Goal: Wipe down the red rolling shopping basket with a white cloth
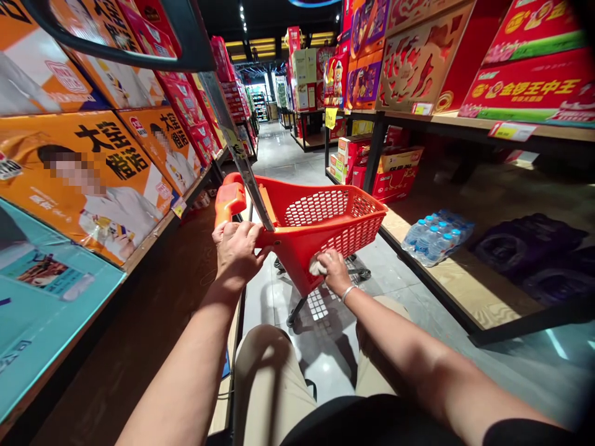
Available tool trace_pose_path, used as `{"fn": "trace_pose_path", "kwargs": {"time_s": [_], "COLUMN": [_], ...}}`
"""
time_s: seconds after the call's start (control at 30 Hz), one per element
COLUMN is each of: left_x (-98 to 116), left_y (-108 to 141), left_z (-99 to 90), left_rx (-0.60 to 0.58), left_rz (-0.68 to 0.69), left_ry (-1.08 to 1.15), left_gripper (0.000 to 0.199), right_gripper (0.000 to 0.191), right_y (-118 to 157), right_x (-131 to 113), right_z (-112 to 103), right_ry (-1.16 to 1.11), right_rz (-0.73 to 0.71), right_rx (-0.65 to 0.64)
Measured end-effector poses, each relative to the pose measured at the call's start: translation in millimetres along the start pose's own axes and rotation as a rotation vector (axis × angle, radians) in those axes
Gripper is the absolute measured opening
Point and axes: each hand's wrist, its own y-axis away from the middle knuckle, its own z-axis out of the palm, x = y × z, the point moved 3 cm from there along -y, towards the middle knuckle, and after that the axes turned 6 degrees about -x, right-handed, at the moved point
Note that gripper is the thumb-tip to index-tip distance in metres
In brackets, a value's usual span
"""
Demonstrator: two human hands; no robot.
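Note:
A red plastic shopping cart [290, 254] with mesh sides stands right in front of my knees. My left hand [238, 248] is wrapped over its upper left rim, just below an orange-red plastic part [230, 199]. Beside that hand a metal upright [237, 148] rises from the cart to a dark frame [186, 37]. Low on the cart's near side, my right hand [335, 271] grips a pale, crumpled cloth [318, 266] against the red plastic. The cart's basket looks bare inside where I can see it.
Shelves flank the aisle. Orange cartons [69, 186] and a turquoise box [51, 297] are stacked left. Red gift boxes [525, 87] fill the right shelf [465, 124], with a pack of bottled water [437, 236] on the lower board. Tiled floor [274, 148] runs ahead.

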Motion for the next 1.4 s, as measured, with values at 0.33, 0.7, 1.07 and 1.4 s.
{"fn": "trace_pose_path", "kwargs": {"time_s": [0.33, 0.7, 1.07, 1.4], "left_x": [-6.2, -29.9, 0.1, 19.7], "left_y": [2.5, -4.6, 2.0, -35.7], "left_z": [2.1, 7.2, 7.9, 55.8], "left_rx": [-0.005, 0.044, 0.250, -0.354], "left_rz": [0.044, -0.006, -0.025, 0.041], "left_ry": [0.087, 0.139, 0.105, -0.123], "left_gripper": [0.044, 0.038, 0.062, 0.045], "right_gripper": [0.042, 0.043, 0.057, 0.042], "right_y": [-46.9, -19.6, -83.3, -68.0], "right_x": [-119.8, -40.2, 7.9, -55.6], "right_z": [-70.3, -43.0, -87.9, -40.4], "right_ry": [-0.226, 0.064, 0.066, -0.040], "right_rz": [-0.423, -0.187, 0.007, -0.219], "right_rx": [0.369, 0.053, 0.070, 0.105]}}
